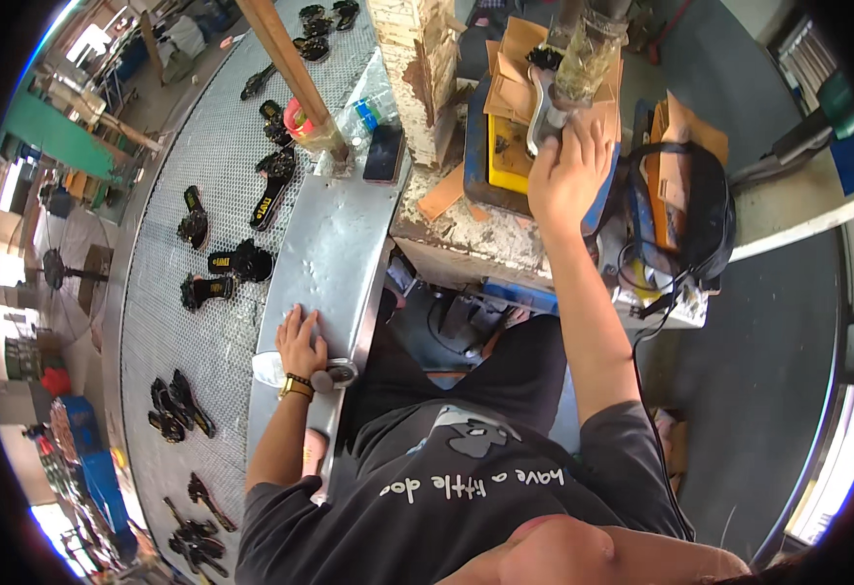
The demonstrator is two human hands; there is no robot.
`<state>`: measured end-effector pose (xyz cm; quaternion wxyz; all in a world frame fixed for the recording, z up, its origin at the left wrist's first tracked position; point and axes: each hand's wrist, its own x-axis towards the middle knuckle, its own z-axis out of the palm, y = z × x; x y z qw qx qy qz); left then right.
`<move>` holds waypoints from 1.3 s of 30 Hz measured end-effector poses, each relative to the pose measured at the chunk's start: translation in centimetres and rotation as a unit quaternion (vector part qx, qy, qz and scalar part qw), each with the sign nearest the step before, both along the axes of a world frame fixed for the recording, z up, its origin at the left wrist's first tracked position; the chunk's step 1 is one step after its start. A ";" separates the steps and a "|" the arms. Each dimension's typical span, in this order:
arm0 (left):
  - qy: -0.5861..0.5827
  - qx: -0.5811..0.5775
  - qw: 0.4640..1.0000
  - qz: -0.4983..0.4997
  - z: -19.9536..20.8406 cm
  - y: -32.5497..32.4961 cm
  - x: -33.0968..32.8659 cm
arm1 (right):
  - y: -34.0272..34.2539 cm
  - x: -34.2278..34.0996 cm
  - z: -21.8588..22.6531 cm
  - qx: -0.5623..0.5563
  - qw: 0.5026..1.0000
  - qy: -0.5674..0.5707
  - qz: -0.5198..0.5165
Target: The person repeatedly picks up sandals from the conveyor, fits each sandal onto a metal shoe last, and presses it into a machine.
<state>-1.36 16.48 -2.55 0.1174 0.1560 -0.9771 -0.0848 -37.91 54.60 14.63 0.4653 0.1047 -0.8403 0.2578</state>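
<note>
One grey curved piece (546,102) with a dark ruffled end (545,58), probably a sandal, is at the right hand (571,168), well back from the front edge of the chipped white stand (446,232), near a yellow tray (505,176) and a wrapped column (588,68). Work on it looks under way rather than complete; over a dozen black sandals (251,261) lie on the mesh belt (154,322), but whether those are finished or waiting I cannot tell.

Its long axis runs away from the person, gently bowed, the dark end pointing away from the stand's front edge, the grey end toward it.

The right hand reaches out, nearly straight; whether it grips the piece or only touches it, I cannot tell. The left hand (300,346) rests spread on the metal ledge (329,234), between its side edges, with nothing visible in its grasp, just beside a round knob (322,381).
</note>
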 end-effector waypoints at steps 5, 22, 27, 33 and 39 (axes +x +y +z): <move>0.009 -0.017 1.000 0.009 1.2 1.6 -0.1 | 0.6 0.2 1.4 -0.016 0.999 0.025 0.022; 0.039 0.002 0.997 0.066 0.5 2.2 -1.5 | 0.3 -1.1 1.8 0.140 0.984 0.074 -0.080; 0.032 0.146 0.984 0.092 1.4 0.3 -2.5 | 1.3 -1.4 1.3 0.155 0.980 0.082 -0.093; 0.262 -0.015 0.837 0.480 0.5 -18.5 -3.5 | 0.8 -1.2 1.2 0.171 0.976 0.023 -0.131; -0.066 0.170 0.740 0.647 -3.8 -26.8 -2.3 | 0.7 -2.4 -2.0 0.002 0.987 -0.088 -0.132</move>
